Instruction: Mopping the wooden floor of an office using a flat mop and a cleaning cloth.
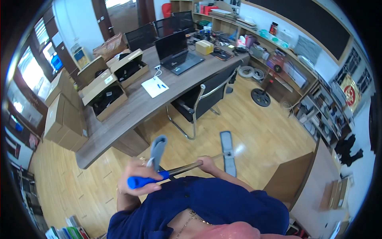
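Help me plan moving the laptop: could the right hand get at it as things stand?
Probably not: the right hand is closed around the mop pole, and the black chair stands between it and the laptop on the desk.

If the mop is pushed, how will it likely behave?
Its flat grey head would probably slide easily, since the wooden floor looks smooth and shiny. The straight metal pole is probably stiff. The head may swivel, as the pole meets it near the middle.

No readable text (box label (108, 80) too small).
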### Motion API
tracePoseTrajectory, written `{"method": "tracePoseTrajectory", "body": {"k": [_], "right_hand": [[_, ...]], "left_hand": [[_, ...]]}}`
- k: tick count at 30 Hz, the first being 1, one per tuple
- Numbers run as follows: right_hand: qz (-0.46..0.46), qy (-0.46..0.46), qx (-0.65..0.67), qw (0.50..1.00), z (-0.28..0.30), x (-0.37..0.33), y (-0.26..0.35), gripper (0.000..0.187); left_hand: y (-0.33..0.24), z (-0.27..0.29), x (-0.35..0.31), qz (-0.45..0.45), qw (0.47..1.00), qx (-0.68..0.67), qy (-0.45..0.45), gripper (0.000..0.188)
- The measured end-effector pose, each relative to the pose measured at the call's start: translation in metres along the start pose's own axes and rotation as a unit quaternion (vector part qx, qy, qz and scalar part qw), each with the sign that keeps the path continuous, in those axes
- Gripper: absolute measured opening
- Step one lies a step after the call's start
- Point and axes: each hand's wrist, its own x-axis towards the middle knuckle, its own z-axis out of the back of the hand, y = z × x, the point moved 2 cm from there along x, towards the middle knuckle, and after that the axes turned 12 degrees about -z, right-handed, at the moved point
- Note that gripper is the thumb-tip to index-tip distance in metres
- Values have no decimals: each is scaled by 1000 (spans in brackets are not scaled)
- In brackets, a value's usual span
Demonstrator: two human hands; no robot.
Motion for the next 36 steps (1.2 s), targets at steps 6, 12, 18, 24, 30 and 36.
{"method": "tracePoseTrajectory", "body": {"k": [6,12,18,24,30,36], "right_hand": [[95,18,45,994,-14,9,36,12],[116,-45,61,990,6,-39,23,26],[32,-37,48,998,29,-127,-9,34],[-27,-94,0,995,41,-210,-39,34],[-77,-136,74,985,33,-260,-51,15],[-82,-162,10,983,4,-266,-52,12]], "left_hand": [[-45,-27,-4,-14,995,72,-67,27],[-77,-65,13,-67,997,6,-34,29],[-89,-107,13,-90,993,-72,-2,30],[-103,-146,23,-131,975,-175,38,24],[-87,-152,14,-104,961,-227,120,23],[-97,-135,-16,-48,976,-134,162,25]]}}
